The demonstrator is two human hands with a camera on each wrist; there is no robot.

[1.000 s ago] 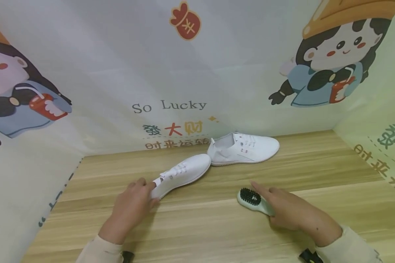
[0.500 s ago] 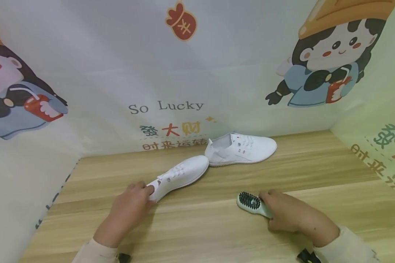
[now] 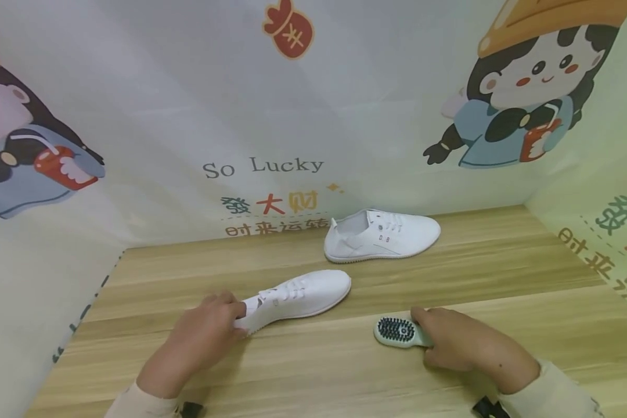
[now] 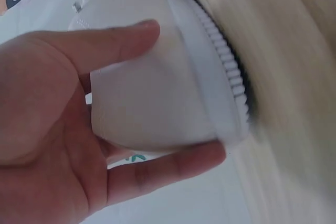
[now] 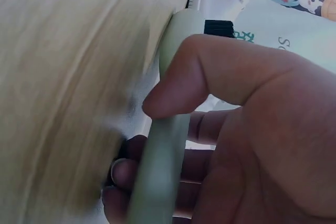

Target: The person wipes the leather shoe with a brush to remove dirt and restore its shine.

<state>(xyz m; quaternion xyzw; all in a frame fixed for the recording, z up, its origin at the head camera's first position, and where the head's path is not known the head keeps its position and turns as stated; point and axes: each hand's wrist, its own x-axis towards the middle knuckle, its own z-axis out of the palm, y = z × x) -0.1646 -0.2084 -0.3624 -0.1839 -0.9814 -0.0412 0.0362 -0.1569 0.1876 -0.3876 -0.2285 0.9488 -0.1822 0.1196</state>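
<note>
My left hand [image 3: 204,337] grips a white lace-up shoe [image 3: 308,294] by its heel, the toe pointing right. In the left wrist view the thumb presses one side of the shoe heel [image 4: 147,93] while a finger runs round its back. My right hand [image 3: 465,342] holds a pale green brush [image 3: 397,332] by the handle, black bristles facing up. Seen from the right wrist, thumb and fingers wrap the brush handle [image 5: 163,166]. A second white shoe [image 3: 386,237] lies behind, against the back wall, apart from the held one.
The wood-grain tabletop [image 3: 303,371] runs under both hands. A printed back wall [image 3: 376,133] with cartoon figures and lettering closes the far side. Further printed panels stand at the left [image 3: 42,278] and right [image 3: 595,191].
My left hand has drawn the shoe nearer and turned its toe away from the second shoe, leaving a gap. The right forefinger has curled in onto the brush, which has turned slightly.
</note>
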